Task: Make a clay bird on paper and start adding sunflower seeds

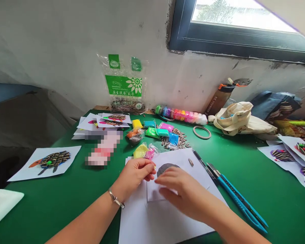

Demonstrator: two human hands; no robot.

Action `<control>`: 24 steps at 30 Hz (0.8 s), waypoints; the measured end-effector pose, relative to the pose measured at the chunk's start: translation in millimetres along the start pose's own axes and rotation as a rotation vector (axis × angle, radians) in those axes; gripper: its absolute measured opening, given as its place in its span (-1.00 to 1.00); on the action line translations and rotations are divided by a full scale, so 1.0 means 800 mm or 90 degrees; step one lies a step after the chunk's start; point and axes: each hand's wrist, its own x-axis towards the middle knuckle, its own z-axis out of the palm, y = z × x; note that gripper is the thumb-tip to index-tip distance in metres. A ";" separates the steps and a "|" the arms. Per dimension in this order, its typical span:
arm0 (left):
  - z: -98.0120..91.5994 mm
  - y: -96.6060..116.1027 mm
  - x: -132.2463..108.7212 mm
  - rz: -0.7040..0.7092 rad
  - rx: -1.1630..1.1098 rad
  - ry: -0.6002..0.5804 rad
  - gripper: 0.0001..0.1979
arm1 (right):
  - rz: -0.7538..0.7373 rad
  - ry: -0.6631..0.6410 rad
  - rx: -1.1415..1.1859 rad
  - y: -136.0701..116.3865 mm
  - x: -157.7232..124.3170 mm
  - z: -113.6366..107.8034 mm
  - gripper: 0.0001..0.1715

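Left hand [137,174]: fingertips pinched together, seemingly on a yellow speck [155,167]. Right hand [181,189]: fingers apart over the grey shape [165,166], on white paper [132,220] by the desk's [53,196] near edge. Loose pinch might drop the speck; low palm could smear the grey.

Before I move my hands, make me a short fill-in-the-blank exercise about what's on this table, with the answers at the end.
1. The tabletop is coloured ____.
2. Of the two hands, only the left hand shows a bracelet at its ____.
3. The dark grey shape, partly hidden behind the right hand, lies on ____ paper.
4. The long blue tool lies to the ____ of the right hand.

Missing words: green; wrist; white; right.
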 end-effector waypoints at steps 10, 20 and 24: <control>0.014 0.003 -0.010 -0.083 -0.106 -0.047 -0.50 | 0.181 0.127 0.105 0.014 0.007 0.018 -0.82; 0.013 0.000 -0.012 -0.075 -0.074 -0.071 -0.47 | 0.228 0.182 0.241 0.020 0.009 0.022 -0.82; 0.014 0.001 -0.012 -0.048 -0.019 -0.078 -0.64 | 0.248 0.162 0.261 0.019 0.010 0.019 -0.80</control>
